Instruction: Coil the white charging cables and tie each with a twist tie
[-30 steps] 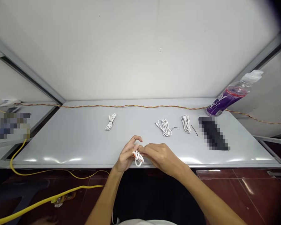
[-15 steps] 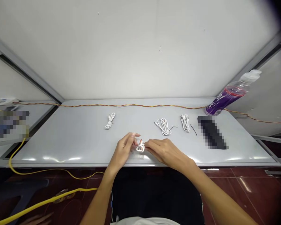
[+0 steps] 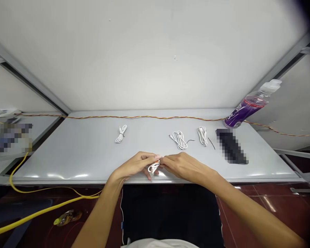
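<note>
A small coiled white cable [image 3: 153,167] with an orange bit at its connector is held between my hands near the table's front edge. My left hand [image 3: 138,165] grips it with thumb and fingers from the left. From the right, my right hand [image 3: 177,164] pinches the cable's end; its fingertips are partly hidden. Past my hands lie a loosely coiled white cable [image 3: 180,140] with a black twist tie [image 3: 190,140] beside it, and another coiled white cable [image 3: 202,136] next to a second black tie [image 3: 211,143]. Farther left rests a white cable [image 3: 121,134] bound by a dark tie.
A purple-labelled drink bottle [image 3: 245,108] stands at the back right, near a blurred dark object [image 3: 232,146]. A twisted red-yellow wire [image 3: 134,117] runs along the table's rear. Yellow cables [image 3: 41,215] hang at the lower left, above a bottle [image 3: 67,218] on the floor.
My left hand has turned over the cable, its thumb now reaching along the top toward the right fingertips. My right hand has stayed nearly in place. The view has shifted slightly.
</note>
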`<state>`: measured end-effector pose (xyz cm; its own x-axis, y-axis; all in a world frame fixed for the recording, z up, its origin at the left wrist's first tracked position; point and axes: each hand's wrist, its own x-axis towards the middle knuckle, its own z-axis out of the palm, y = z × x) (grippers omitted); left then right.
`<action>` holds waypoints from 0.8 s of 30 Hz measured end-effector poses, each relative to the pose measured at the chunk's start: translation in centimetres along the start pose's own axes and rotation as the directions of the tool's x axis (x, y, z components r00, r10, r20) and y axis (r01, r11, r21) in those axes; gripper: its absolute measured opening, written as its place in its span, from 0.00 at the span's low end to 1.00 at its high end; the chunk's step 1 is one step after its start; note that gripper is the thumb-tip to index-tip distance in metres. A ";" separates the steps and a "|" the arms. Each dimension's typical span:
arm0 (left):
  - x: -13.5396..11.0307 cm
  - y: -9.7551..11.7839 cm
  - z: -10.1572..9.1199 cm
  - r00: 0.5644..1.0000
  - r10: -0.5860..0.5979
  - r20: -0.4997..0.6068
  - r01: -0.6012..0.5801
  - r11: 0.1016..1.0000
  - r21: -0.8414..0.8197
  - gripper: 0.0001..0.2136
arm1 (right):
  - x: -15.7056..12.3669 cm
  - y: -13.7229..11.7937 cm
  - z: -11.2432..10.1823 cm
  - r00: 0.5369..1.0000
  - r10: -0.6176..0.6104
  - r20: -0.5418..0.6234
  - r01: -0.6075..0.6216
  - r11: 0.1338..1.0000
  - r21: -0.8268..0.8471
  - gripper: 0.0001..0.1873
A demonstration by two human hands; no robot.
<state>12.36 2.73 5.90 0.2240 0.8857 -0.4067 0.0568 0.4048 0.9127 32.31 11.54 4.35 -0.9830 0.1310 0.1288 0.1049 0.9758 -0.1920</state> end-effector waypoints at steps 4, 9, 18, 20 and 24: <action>0.1 -1.0 -0.1 1.000 0.005 0.009 -0.004 0.995 -0.104 0.17 | -0.2 -0.2 0.3 0.999 0.033 -0.007 -0.032 0.996 0.084 0.09; 0.0 -1.8 0.1 0.997 0.074 -0.026 -0.077 0.983 -0.164 0.17 | -0.4 -0.1 0.3 0.998 0.066 -0.007 -0.063 0.977 0.206 0.09; 0.0 -2.7 1.9 0.930 0.238 -0.281 -0.256 0.966 -0.030 0.21 | -0.4 0.4 0.4 0.980 0.192 -0.043 -0.168 0.930 0.328 0.11; 0.1 -3.2 2.5 0.892 0.266 -0.365 -0.283 0.959 0.008 0.21 | -0.6 0.5 0.5 0.972 0.225 -0.061 -0.182 0.897 0.403 0.12; 0.3 -3.7 3.3 0.833 0.309 -0.459 -0.333 0.942 0.029 0.21 | -0.8 0.8 0.7 0.963 0.258 -0.083 -0.169 0.809 0.563 0.12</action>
<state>15.43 0.76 2.53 -0.2421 0.9673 -0.0758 0.0071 0.0799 0.9968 33.05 12.07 3.43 -0.9065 0.3926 0.1553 0.1657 0.6691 -0.7244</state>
